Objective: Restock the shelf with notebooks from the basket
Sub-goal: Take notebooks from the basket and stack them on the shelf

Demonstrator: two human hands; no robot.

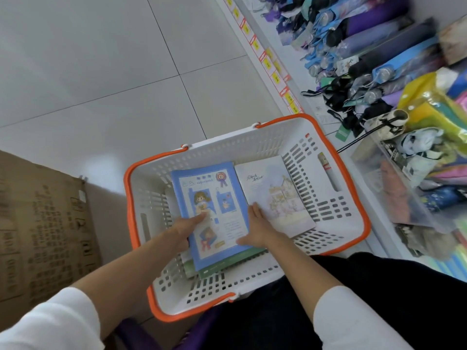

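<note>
Overhead, looking down. The grey tiled floor (101, 72) takes up the upper left and gives the widest open room, running up to the shelf's front edge. The shelf (307, 97) runs diagonally down the right side, its edge lined with yellow and red price tags (267, 64) and its deck packed with folded umbrellas (366, 46). Lower on it stands a clear bin (394, 193) beside bright packets. A cardboard box (43, 223) closes off the left side.

The white basket (252, 137), with orange rim and handles, sits between box and shelf, its right rim close to the shelf edge. What it rests on cannot be told. Inside lie a blue notebook (214, 198) on the left, stacked over a green notebook (235, 261), and a pale notebook (273, 190) just beside them on the right. A rolled item (328, 170) lies along the right wall.

Both forearms reach in from below, white sleeves pushed up. The left hand (184, 231) holds the blue notebook's left edge, thumb flat on the cover, fingers hidden beneath. The right hand (257, 226) holds the right edge: thumb across the lower cover, fingers (255, 210) together, lying along the seam over the pale notebook.
</note>
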